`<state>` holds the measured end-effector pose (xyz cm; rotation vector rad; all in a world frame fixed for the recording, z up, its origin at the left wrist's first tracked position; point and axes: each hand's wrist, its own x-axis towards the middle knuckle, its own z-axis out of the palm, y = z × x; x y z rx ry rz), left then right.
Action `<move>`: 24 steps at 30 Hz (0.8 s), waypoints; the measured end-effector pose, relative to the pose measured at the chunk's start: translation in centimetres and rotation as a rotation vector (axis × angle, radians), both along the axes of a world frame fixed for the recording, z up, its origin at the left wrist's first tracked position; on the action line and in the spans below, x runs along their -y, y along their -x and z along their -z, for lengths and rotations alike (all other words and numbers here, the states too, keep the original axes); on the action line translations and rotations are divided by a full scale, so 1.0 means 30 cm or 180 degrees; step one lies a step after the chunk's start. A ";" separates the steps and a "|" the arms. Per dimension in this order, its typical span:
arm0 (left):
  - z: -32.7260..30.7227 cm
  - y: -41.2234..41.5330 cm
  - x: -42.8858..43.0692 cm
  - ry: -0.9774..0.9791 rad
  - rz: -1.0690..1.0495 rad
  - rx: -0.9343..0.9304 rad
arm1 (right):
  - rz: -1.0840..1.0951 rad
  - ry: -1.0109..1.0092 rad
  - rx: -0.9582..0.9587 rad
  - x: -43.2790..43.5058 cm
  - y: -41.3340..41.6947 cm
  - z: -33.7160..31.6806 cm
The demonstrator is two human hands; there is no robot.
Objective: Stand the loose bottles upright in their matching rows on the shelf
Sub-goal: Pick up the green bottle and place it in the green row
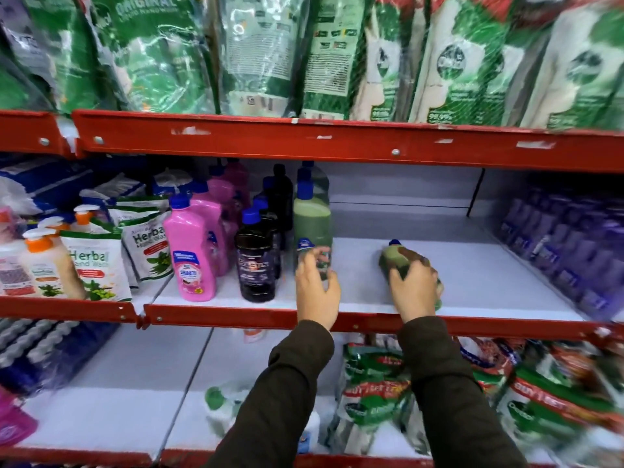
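Observation:
A green bottle (393,256) with a blue cap lies on its side on the white middle shelf (472,275). My right hand (413,290) is closed over its lower half. An upright green bottle (311,224) heads the green row, and my left hand (317,287) grips its lower part. To the left stand a row of black bottles (255,261) and a row of pink bottles (192,255), all with blue caps.
Purple bottles (567,251) fill the shelf's right side. Herbal hand-wash pouches (98,268) and pump bottles (40,261) stand at the left. Green refill packs hang above the red shelf edge (304,140). More pouches (378,393) lie on the shelf below.

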<state>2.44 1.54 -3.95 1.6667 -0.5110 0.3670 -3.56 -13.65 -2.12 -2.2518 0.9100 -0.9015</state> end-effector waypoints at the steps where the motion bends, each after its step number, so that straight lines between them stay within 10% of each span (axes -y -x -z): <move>1: 0.005 0.003 0.044 -0.0182 0.0215 -0.0171 | 0.0180 -0.0056 -0.0472 0.046 0.016 0.000; 7: -0.013 0.037 0.287 -0.1936 0.1266 -0.1335 | -0.0253 -0.0715 -0.1372 0.219 0.043 0.049; 15: 0.107 -0.042 0.367 -0.0688 0.1198 -0.2033 | -0.0826 -0.1573 -0.0270 0.292 0.032 0.127; 24: 0.019 0.031 0.138 0.0150 0.0729 -0.1000 | -0.1391 -0.1290 0.1030 -0.015 0.065 0.037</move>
